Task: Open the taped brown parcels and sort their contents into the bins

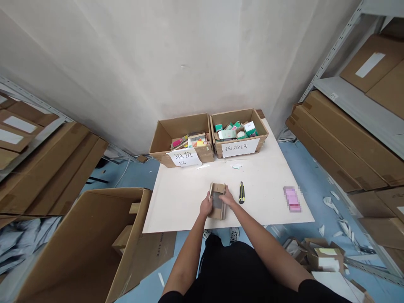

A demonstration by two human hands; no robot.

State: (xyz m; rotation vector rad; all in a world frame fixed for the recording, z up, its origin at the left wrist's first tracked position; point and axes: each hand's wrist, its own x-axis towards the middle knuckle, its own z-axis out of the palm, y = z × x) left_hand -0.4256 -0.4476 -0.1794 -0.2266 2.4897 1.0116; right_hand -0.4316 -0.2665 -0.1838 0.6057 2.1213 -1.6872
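head view: a white rectangular table (176, 185) spreads beneath the grip. beyond the grip stand two open brown cardboard cartons (162, 159), their white paper labels (184, 157) facing the person, probably for easy reading. a small brown cardboard box (217, 213) sits within the grip, over the table's near part, opening upward, its long axis running away from the person. left hand (206, 205) and right hand (227, 198) clamp its opposite sides, likely to steady it. right of the grip lies a yellow-and-black cutter (241, 192), seemingly within reach.
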